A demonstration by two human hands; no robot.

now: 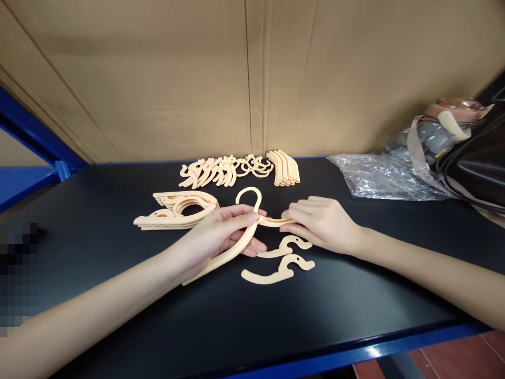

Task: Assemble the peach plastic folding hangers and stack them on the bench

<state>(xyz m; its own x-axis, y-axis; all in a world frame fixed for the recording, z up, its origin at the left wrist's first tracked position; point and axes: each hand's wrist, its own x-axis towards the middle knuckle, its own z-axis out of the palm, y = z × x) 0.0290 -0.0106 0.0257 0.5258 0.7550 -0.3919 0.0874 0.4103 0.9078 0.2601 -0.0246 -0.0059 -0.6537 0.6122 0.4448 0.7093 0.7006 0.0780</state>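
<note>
A cream plastic hanger (232, 251) with a curved hook at its top is held above the black table. My left hand (231, 229) pinches it near the joint below the hook, one long arm slanting down across the palm. My right hand (317, 223) has its fingers wrapped round the other arm (272, 222), which points right. Below the hands lie two loose wavy cream pieces, the nearer one (266, 277) in full view and the farther one (272, 253) partly behind my left fingertips. Left of my left hand sits a stack of folded cream hangers (169, 222).
Along the back of the black table (158, 310) lie a pile of wavy pieces (209, 172), several loose hooks (256, 166) and a stack of curved arms (283, 168). At the right back are clear plastic wrap (379, 176) and a strapped bottle (434, 137). Cardboard (158, 79) stands behind.
</note>
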